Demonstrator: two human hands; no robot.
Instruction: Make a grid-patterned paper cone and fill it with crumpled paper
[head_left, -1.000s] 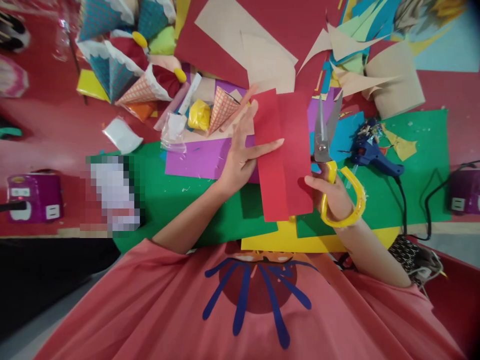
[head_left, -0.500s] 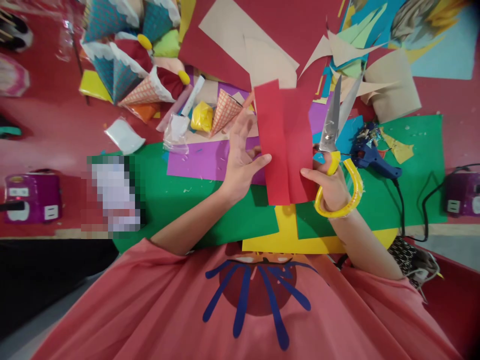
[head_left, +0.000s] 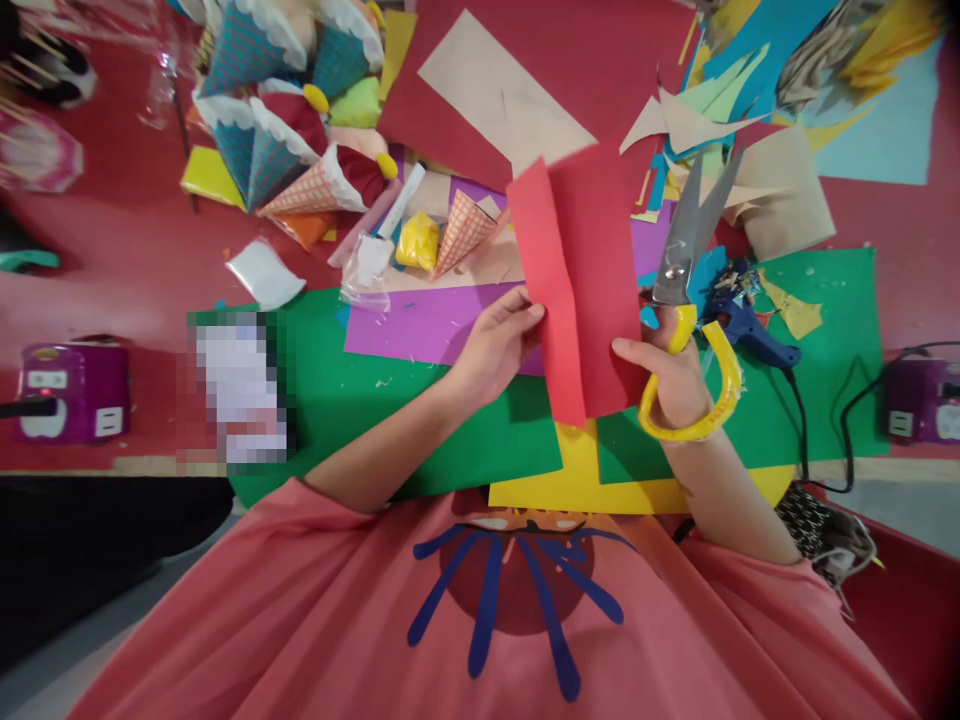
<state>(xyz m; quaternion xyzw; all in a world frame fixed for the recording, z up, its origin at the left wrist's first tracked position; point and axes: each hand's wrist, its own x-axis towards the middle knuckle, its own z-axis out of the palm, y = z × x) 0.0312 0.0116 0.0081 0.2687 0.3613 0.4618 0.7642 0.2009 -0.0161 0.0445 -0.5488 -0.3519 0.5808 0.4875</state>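
Observation:
A red sheet (head_left: 600,290) with a lengthwise crease is held up above the green sheets. My left hand (head_left: 499,345) pinches its left edge between thumb and fingers, and the folded left strip leans toward me. At the right edge, my right hand (head_left: 671,370) grips the sheet with the thumb in front; its other fingers are mostly hidden. Scissors (head_left: 677,270) with yellow handles hang on my right hand, one loop around it, blades parted and pointing away from me.
Patterned paper cones (head_left: 465,230) and a yellow packet (head_left: 417,242) lie behind my left hand. A blue glue gun (head_left: 757,335) with a cord is on the right. Beige scraps (head_left: 787,200) lie at the back right, and a blurred-out flat object (head_left: 240,390) at the left.
The fingers of my left hand have closed in on the sheet's edge from a more spread pose. The left strip now stands more sharply folded, and the right hand with the scissors has shifted slightly right.

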